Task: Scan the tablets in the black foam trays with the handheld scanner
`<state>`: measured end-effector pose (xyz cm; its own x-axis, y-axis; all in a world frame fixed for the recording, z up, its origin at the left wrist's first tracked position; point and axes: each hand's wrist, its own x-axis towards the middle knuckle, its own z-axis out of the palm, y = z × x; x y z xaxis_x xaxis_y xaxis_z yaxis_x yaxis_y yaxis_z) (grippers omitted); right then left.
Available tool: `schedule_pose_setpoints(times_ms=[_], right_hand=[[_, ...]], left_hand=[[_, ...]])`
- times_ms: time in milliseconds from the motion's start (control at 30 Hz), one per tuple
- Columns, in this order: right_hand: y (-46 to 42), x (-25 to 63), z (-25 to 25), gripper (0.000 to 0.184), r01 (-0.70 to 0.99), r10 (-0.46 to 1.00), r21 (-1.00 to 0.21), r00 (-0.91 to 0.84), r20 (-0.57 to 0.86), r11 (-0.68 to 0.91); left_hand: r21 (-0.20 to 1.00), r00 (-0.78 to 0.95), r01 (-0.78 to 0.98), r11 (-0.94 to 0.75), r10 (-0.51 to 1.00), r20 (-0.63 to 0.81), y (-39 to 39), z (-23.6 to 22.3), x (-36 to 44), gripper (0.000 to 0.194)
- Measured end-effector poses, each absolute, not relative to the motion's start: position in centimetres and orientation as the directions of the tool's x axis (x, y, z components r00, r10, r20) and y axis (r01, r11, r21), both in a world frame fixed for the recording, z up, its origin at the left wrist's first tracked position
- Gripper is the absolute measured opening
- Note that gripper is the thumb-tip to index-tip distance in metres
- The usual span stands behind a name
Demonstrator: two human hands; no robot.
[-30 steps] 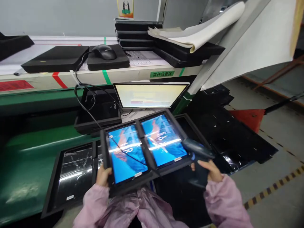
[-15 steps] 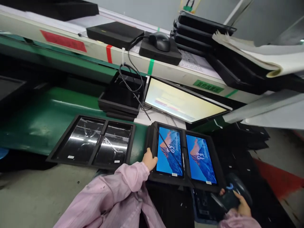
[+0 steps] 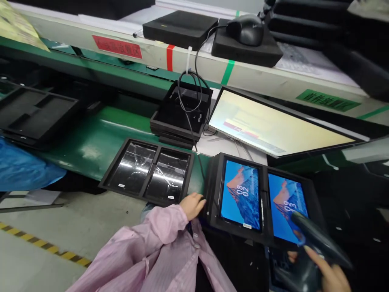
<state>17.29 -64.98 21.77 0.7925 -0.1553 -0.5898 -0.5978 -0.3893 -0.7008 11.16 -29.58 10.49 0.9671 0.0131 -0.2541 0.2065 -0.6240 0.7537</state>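
Observation:
A black foam tray [image 3: 264, 221] at the bench edge bears two lit tablets, the left tablet [image 3: 240, 190] and the right tablet [image 3: 281, 194], both showing a blue mountain lock screen. My right hand [image 3: 332, 275] grips a dark handheld barcode scanner [image 3: 322, 239], whose head hangs over the lower part of the right tablet and hides some of it. My left hand [image 3: 193, 206] lies at the bench edge just left of this tray, fingers loosely apart and holding nothing. Left of it sits a second foam tray [image 3: 148, 170] with two dark-screened tablets bearing small white labels.
Behind the lit tablets stands a tilted monitor [image 3: 282, 125]. A stack of foam trays [image 3: 176, 129] and a looped cable [image 3: 190, 109] are beside it. Above runs a white shelf [image 3: 258, 79] with a mouse [image 3: 246, 30]. Another tray [image 3: 33, 109] and blue plastic [image 3: 27, 166] lie far left.
My left hand has let go of the lit tablets' tray edge. My right hand has raised the scanner from beside the tray to over the right tablet. The view has shifted left.

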Motion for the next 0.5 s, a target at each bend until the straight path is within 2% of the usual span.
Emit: schedule_pose_setpoints(times_ms=[67, 133, 233, 300, 367, 500], right_hand=[[-60.0, 14.5, 20.8, 0.058, -0.62, -0.067, -0.702, 0.764, -0.642, -0.351], [-54.6, 11.8, 19.9, 0.074, -0.614, 0.113, -0.71, 0.724, -0.681, -0.344], [-47.4, 9.0, 18.2, 0.097, -0.595, 0.284, -0.747, 0.692, -0.664, -0.297], [-43.9, 8.4, 16.6, 0.104, -0.565, 0.363, -0.759, 0.667, -0.651, -0.323], [-41.3, 8.5, 14.8, 0.104, -0.524, 0.393, -0.748, 0.639, -0.662, -0.407], [-37.7, 9.2, 11.6, 0.096, -0.465, 0.332, -0.704, 0.65, -0.683, -0.537]], left_hand=[[0.707, 0.953, 0.301, -0.64, 0.172, -0.25, -25.1, 8.9, 8.1, 0.033], [0.541, 0.876, 0.48, -0.69, 0.408, -0.257, -19.7, 7.4, 4.8, 0.032], [0.304, 0.74, 0.67, -0.677, 0.642, -0.201, -11.8, 5.5, 0.1, 0.035], [0.213, 0.676, 0.734, -0.645, 0.722, -0.144, -7.5, 4.7, -2.5, 0.039], [0.162, 0.632, 0.772, -0.614, 0.77, -0.094, -4.0, 4.1, -4.4, 0.042], [0.114, 0.581, 0.811, -0.574, 0.813, -0.038, 1.5, 3.2, -5.6, 0.049]])
